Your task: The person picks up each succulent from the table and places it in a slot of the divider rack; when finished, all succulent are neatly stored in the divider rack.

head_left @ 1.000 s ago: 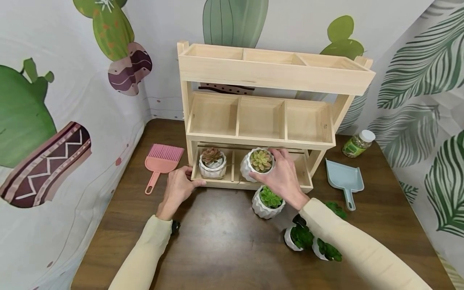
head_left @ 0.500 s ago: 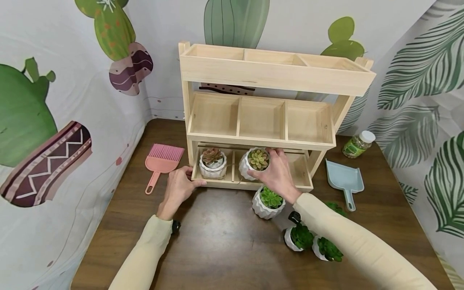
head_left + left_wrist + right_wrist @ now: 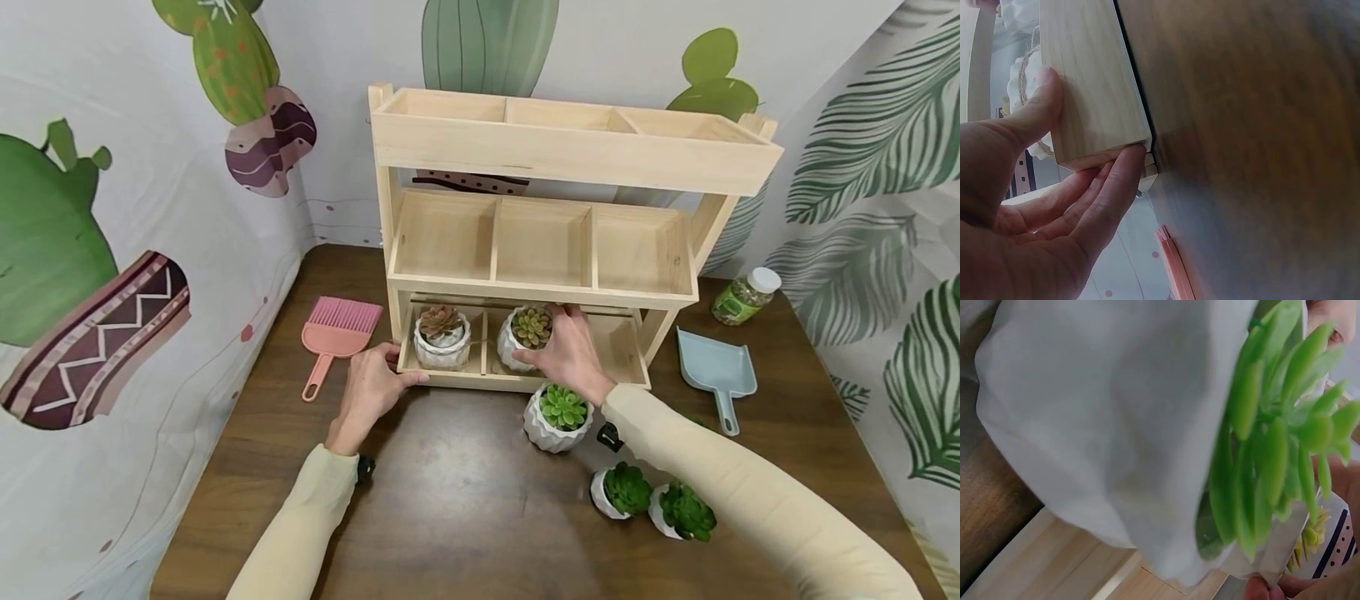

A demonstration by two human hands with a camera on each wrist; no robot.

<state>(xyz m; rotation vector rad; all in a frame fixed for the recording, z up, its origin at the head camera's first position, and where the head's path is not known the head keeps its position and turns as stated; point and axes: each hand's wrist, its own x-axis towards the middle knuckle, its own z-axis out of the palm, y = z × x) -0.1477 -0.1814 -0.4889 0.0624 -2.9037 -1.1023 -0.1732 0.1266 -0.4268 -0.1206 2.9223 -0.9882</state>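
A three-tier wooden plant shelf (image 3: pixel 570 158) stands on the table. My left hand (image 3: pixel 371 387) grips the left corner of its bottom tier, thumb on the front board (image 3: pixel 1091 81) and fingers around the end. My right hand (image 3: pixel 570 354) holds a white ribbed pot with a yellow-green succulent (image 3: pixel 531 327) in the middle bottom compartment, thumb at the near side. To its left, a reddish-brown succulent in a white pot (image 3: pixel 442 354) sits in the left compartment. Just below my right hand is a bright green potted succulent (image 3: pixel 558 421), large in the right wrist view.
Two small dark green potted plants (image 3: pixel 618 490) (image 3: pixel 682 510) stand near my right forearm. A pink brush (image 3: pixel 333 337) lies left of the shelf. On the right are a light blue dustpan (image 3: pixel 717 367) and a white-lidded jar (image 3: pixel 745 297).
My right hand has moved slightly left and lowered the yellow-green succulent pot into the middle bottom compartment. The left hand keeps its grip on the shelf corner.
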